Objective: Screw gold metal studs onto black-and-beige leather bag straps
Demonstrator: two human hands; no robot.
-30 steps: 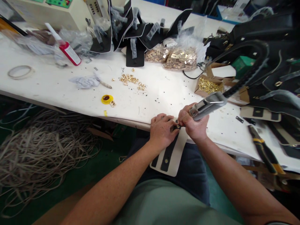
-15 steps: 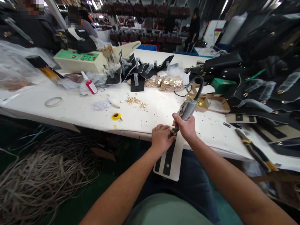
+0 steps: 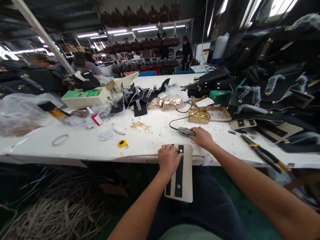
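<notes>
My left hand (image 3: 170,159) holds a beige panel (image 3: 187,180) with black straps at the table's front edge. Its thumb lies on the longer strap (image 3: 179,170), beside the upper of two gold-coloured studs; the panel's lower part hangs over my lap. To the right, my right hand (image 3: 203,137) is closed round one end of a grey corded power tool (image 3: 184,131), which looks like an electric screwdriver. This tool lies low over the white tabletop, pointing left, its tip hidden by the hand.
Gold-coloured fittings (image 3: 140,125) lie loose near a yellow tape roll (image 3: 122,143). Behind the tool stands a box of gold fittings (image 3: 198,115). Long-handled pliers (image 3: 265,153) rest at the right edge, below piled black bag parts (image 3: 260,96). A green-topped machine (image 3: 86,96) stands at back left.
My right hand has taken the tool off the strap and laid it over to the right, from upright to nearly flat. The left hand stays on the panel. The view has tilted up.
</notes>
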